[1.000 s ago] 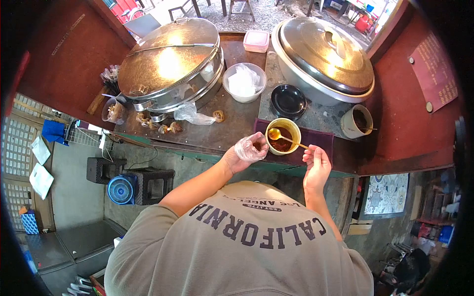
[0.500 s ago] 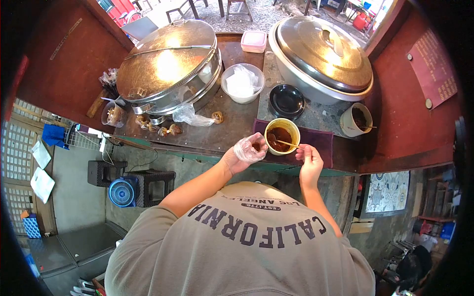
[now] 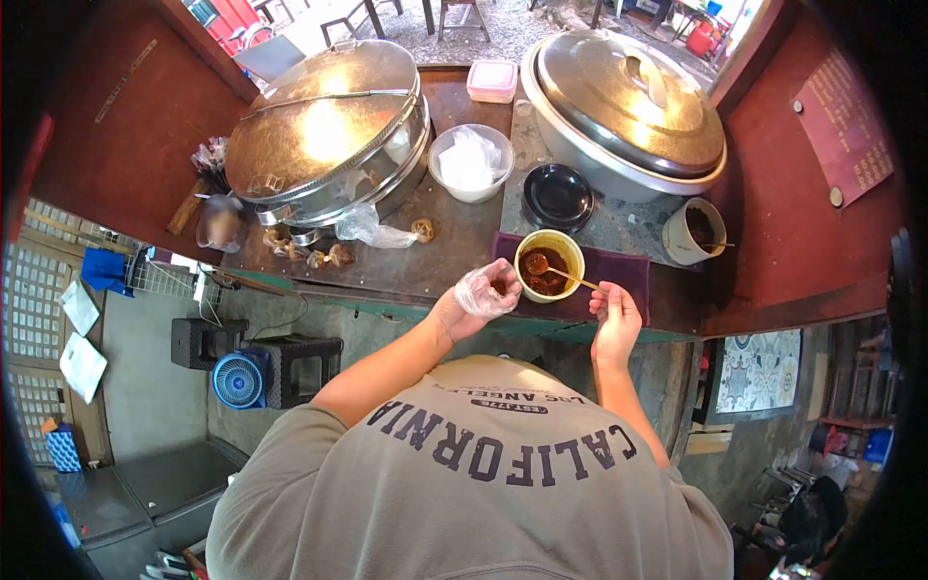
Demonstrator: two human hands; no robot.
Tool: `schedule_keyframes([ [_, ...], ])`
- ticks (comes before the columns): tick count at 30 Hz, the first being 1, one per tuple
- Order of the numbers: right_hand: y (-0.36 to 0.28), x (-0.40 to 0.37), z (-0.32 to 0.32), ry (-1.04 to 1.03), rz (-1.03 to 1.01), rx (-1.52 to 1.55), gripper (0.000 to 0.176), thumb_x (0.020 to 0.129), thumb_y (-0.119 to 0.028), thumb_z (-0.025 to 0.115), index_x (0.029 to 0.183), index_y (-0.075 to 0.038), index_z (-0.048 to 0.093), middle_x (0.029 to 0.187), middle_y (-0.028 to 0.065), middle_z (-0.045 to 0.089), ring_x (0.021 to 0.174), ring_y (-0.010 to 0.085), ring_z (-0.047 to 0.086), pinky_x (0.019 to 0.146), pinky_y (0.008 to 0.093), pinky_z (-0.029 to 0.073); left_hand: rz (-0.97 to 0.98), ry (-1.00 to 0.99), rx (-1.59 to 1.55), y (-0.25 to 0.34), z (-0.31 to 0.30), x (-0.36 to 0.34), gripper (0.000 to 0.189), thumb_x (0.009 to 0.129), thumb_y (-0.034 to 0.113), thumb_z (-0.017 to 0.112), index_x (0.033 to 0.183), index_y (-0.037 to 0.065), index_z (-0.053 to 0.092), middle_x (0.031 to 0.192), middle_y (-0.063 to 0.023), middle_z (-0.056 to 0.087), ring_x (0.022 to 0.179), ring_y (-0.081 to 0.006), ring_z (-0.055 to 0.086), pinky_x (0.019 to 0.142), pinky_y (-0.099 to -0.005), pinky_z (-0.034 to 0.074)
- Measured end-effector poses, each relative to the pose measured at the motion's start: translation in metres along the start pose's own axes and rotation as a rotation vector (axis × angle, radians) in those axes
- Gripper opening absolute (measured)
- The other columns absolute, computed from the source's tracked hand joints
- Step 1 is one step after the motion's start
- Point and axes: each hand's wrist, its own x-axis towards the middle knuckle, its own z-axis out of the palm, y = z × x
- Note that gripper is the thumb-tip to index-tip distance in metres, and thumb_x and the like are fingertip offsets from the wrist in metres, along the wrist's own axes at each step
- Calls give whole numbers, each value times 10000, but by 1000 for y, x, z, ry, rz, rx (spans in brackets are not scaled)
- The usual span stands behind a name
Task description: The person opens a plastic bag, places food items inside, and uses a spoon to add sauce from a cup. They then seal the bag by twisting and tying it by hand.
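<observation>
My left hand (image 3: 452, 315) is closed around a small clear plastic bag (image 3: 479, 296), its mouth spread over my fingers and dark brown sauce inside. Close on its right, a pale yellow tub (image 3: 580, 259) holds reddish-brown sauce (image 3: 553, 284). The fingers of my right hand (image 3: 615, 324) pinch the end of a thin-handled spoon (image 3: 570, 277), whose bowl rests in the tub at the sauce. The tub stands upright on a dark purple cloth (image 3: 628, 275) at the counter's near edge.
Left stands a large lidded steel pot (image 3: 329, 126), with tied sauce bags (image 3: 333, 255) before it. A bowl of plastic bags (image 3: 472, 162), black plates (image 3: 558, 196), a large lidded basin (image 3: 633, 106), a second tub (image 3: 691, 235) and a pink-lidded container (image 3: 493, 80) share the counter.
My right hand has moved slightly right and down, drawing the spoon's handle with it; the spoon's bowl now shows in the sauce. My left hand keeps holding the bag beside the tub.
</observation>
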Motion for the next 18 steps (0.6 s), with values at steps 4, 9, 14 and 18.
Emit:
schedule_keyframes([
  [4, -14, -9, 8, -32, -10, 9, 236, 992, -183, 522, 988, 10, 657, 817, 63, 647, 690, 106, 576, 670, 239, 495, 4, 22, -19, -1, 7, -3, 226, 957, 182, 527, 1104, 28, 601, 991, -114, 583, 920, -264, 573, 782, -353, 524],
  [9, -25, -27, 22, -135, -51, -32, 231, 1001, -161, 498, 978, 13, 649, 818, 60, 639, 700, 101, 572, 675, 242, 491, -28, 29, -27, 1, -7, -1, 323, 882, 189, 646, 1169, 51, 594, 1081, -131, 578, 1021, -282, 581, 879, -373, 530],
  [14, -31, -45, 32, -266, -253, -286, 219, 1004, -155, 492, 966, 3, 639, 816, 35, 625, 710, 93, 558, 699, 238, 487, -16, -21, -62, -1, -17, -1, 291, 927, 149, 544, 1195, 37, 555, 1133, -189, 578, 1024, -338, 588, 879, -403, 530],
  [18, -35, -50, 35, -307, -385, -354, 189, 995, -105, 490, 958, 10, 635, 840, 47, 623, 710, 102, 573, 690, 239, 485, -23, 7, -92, 0, -13, -2, 303, 921, 147, 553, 1206, 43, 546, 1125, -195, 576, 1032, -340, 587, 886, -408, 529],
])
